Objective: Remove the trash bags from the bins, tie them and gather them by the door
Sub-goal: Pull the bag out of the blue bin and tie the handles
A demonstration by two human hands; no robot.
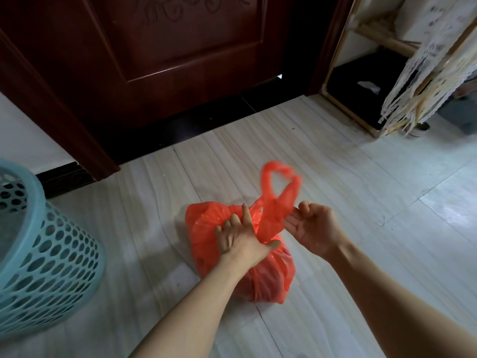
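**Red bag on floor, both hands on it**

My left hand (240, 239) is pressed on top of the red trash bag (258, 270), fingers spread and mostly straight, thumb hooked toward the bag's neck. My right hand (313, 229) sits just right of it, palm up, fingers curled, pinching one bag handle (277, 187), which loops up and blurs just beyond my hands. Bag rests on the pale tiled floor (348, 192) directly under my left hand. Teal perforated bin (44, 254) is well left of my left hand. Dark wooden door (180, 47) is past the bag. Wooden shelf (361, 109) with lace cloth (423, 81) is far right of my right hand.
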